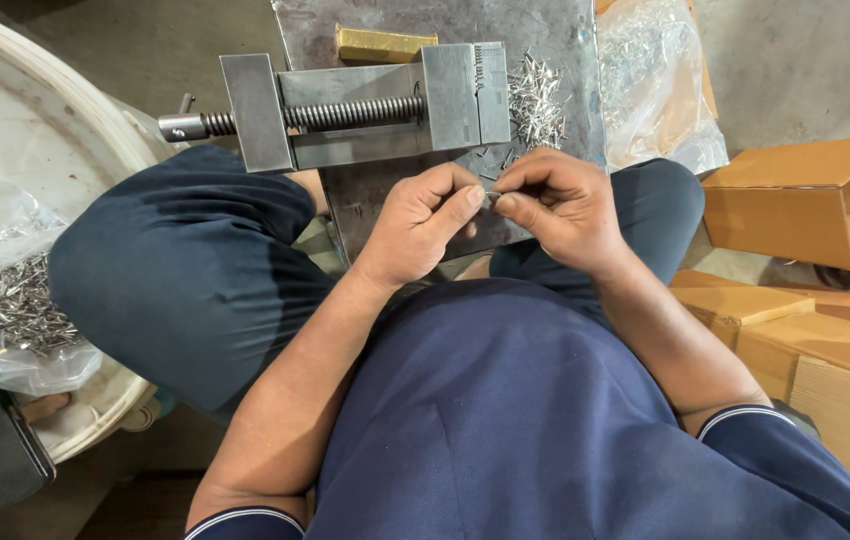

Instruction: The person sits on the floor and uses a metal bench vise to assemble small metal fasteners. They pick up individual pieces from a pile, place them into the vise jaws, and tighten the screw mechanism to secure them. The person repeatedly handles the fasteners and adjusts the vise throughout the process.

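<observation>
My left hand (423, 222) and my right hand (560, 205) meet fingertip to fingertip over a steel plate (545, 30), pinching a tiny metal pin (492, 195) between them. The pin is mostly hidden by my fingers. Just beyond my hands stands a grey bench vise (365, 100) with a threaded screw. A loose heap of small metal pins (537, 100) lies on the plate right of the vise jaw. A brass-coloured block (385, 44) rests behind the vise.
A clear plastic bag of metal pins (10, 300) lies in a white tub (95, 120) at my left. Another plastic bag (650, 70) sits at the upper right. Cardboard boxes (815, 200) stack along the right side. My knees flank the plate.
</observation>
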Tool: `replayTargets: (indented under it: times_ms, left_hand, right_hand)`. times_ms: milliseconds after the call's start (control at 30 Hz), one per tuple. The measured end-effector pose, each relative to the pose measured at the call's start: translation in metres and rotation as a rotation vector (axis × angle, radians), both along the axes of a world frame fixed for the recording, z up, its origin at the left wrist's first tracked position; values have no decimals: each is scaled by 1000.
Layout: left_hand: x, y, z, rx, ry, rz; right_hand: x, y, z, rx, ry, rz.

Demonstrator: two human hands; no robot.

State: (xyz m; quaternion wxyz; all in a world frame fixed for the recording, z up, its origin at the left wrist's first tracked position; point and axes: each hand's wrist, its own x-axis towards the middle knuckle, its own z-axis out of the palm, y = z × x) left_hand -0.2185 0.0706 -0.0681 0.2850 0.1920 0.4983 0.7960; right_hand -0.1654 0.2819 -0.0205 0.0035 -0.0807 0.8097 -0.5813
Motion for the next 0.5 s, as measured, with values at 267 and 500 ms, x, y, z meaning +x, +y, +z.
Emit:
replayTargets:
  times_ms: [267,500]
  left_hand:
    - [2,3,-8,-3,-97,70]
    - [0,6,-9,-84,-115,99]
  right_hand:
    - [-18,-9,15,-48,47,-103]
    - [-64,-5,33,338,293,-127]
